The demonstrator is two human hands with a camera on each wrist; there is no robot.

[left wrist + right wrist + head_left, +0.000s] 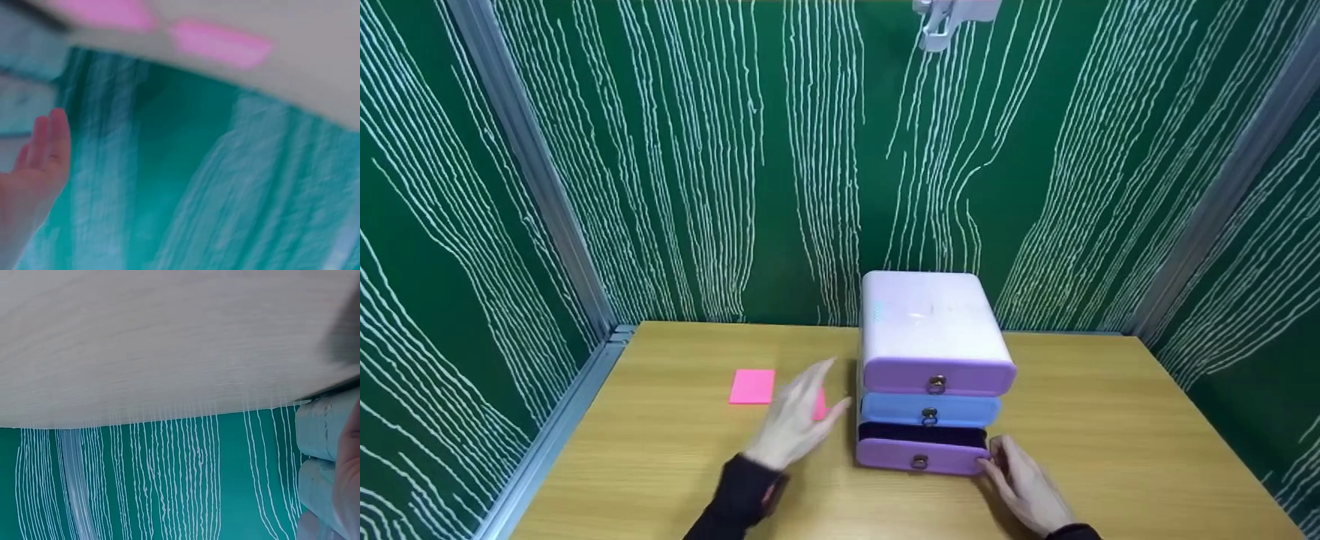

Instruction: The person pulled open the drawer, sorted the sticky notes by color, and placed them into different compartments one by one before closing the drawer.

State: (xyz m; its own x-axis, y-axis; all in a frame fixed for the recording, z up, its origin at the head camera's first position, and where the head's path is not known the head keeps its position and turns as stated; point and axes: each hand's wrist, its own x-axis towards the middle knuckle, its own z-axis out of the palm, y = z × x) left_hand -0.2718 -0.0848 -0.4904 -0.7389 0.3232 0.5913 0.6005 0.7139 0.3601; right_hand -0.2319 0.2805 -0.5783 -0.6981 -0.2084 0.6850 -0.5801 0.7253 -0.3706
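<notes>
A small three-drawer box [934, 315] stands on the table, with a white top and purple and blue drawer fronts. Its bottom purple drawer [885, 453] is pulled partly out, showing a dark inside. At that drawer's front right corner, my right hand [1026, 484] holds the edge between thumb and curled fingers. My left hand [793, 421], fingers spread and slightly blurred, is over the table left of the box. A pink square of paper [751, 386] lies beyond it to the left. Another pink piece [820, 406] shows partly behind the left hand; both pink pieces appear in the left wrist view.
The wooden table [1110, 420] reaches back to green walls [825, 150] with white wavy lines. Grey metal posts [532, 165] stand at the corners. A white fitting [949, 19] hangs on the back wall at the top.
</notes>
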